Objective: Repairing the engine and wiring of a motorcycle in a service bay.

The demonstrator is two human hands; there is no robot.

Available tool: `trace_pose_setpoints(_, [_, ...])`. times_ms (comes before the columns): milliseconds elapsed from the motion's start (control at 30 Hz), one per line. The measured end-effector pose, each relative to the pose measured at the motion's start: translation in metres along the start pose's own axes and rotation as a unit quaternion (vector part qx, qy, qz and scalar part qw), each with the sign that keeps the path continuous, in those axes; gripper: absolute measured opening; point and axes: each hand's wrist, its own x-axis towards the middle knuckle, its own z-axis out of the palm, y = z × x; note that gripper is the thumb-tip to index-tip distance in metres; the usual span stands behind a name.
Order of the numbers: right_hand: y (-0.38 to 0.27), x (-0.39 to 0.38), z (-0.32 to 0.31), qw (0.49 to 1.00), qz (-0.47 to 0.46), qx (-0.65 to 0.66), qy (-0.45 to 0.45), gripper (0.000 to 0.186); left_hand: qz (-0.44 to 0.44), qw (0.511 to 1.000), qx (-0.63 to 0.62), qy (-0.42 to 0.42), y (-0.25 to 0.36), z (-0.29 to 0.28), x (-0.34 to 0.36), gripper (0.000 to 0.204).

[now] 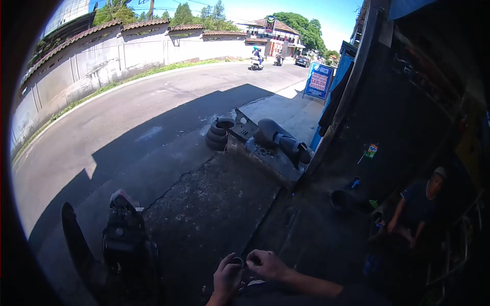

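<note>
At the lower middle of the head view, my left hand point(226, 279) is closed around a small dark part with a pale round rim point(238, 259). Its exact kind is too dim and small to tell. My right hand point(269, 265) is just beside it, thumb and fingers pinched together close to that rim. Whatever sits between those fingertips, if anything, is hidden. A small pale patch point(256, 282) shows beneath the two hands, and I cannot make out what it is.
Left of me stands a dark motorcycle point(122, 237), with a long curved black piece point(71, 229) beside it. Ahead are stacked tires point(217, 137) and a bench point(265, 160) carrying a dark cylinder. A person point(421, 204) sits at right. Beyond the blue sign point(318, 80), a scooter point(256, 62) travels the road.
</note>
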Motion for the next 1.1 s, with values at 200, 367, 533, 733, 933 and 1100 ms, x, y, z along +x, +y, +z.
trace_pose_setpoints(200, [0.011,-0.016,-0.011,0.998,0.007,0.019,0.051,0.025,0.020,0.998,-0.003,-0.062,0.007,0.005,0.014,0.021])
trace_pose_setpoints(367, [0.005,-0.020,-0.019,0.996,0.013,0.008,0.089,0.024,0.033,0.998,-0.011,-0.061,-0.006,0.019,0.016,0.023])
trace_pose_setpoints(533, [0.009,-0.021,-0.022,0.996,0.033,0.008,0.083,0.024,0.047,0.996,-0.015,-0.071,0.001,0.020,0.022,0.022])
trace_pose_setpoints(733, [0.012,-0.018,-0.016,0.996,0.013,-0.039,0.077,0.022,0.051,0.996,-0.020,-0.070,0.001,0.018,0.017,0.020])
trace_pose_setpoints(933, [0.018,-0.012,-0.004,0.990,-0.047,-0.111,0.068,0.021,0.061,0.996,0.018,-0.067,-0.006,0.017,0.014,0.028])
trace_pose_setpoints(1100, [0.019,-0.006,-0.003,0.987,-0.068,-0.142,0.024,0.022,-0.019,0.994,0.012,-0.107,0.003,0.009,0.020,0.044])
